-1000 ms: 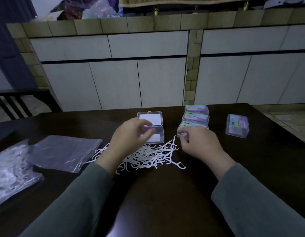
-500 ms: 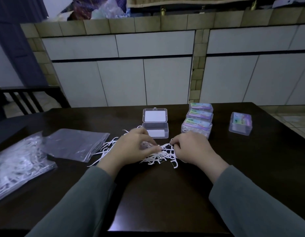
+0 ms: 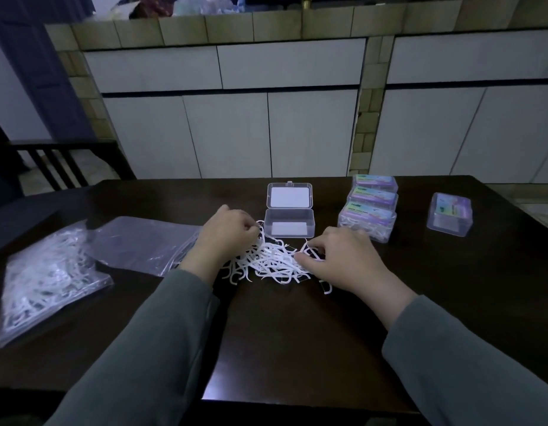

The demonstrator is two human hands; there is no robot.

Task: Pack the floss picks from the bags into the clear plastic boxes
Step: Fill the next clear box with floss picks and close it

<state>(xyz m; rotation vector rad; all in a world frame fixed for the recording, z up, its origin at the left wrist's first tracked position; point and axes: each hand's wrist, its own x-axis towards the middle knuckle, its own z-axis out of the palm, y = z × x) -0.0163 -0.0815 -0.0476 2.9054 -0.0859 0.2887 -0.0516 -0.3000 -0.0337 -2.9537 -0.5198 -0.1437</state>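
A loose pile of white floss picks (image 3: pixel 271 262) lies on the dark table (image 3: pixel 285 333), just in front of an open clear plastic box (image 3: pixel 289 225) whose lid stands back. My left hand (image 3: pixel 228 235) rests on the pile's left side with its fingers curled into the picks. On the right side, my right hand (image 3: pixel 340 259) pinches picks between thumb and fingers. At the far left lies a full bag of floss picks (image 3: pixel 48 281), and an emptied clear bag (image 3: pixel 143 244) lies beside it.
Three closed, filled boxes with coloured labels (image 3: pixel 371 207) stand in a row right of the open box. Another closed box (image 3: pixel 450 217) sits further right. White cabinets stand behind the table, and a dark chair (image 3: pixel 60 164) is at the far left.
Both hands came down from the boxes onto the pile and gathered the picks inward. The view has shifted a little.
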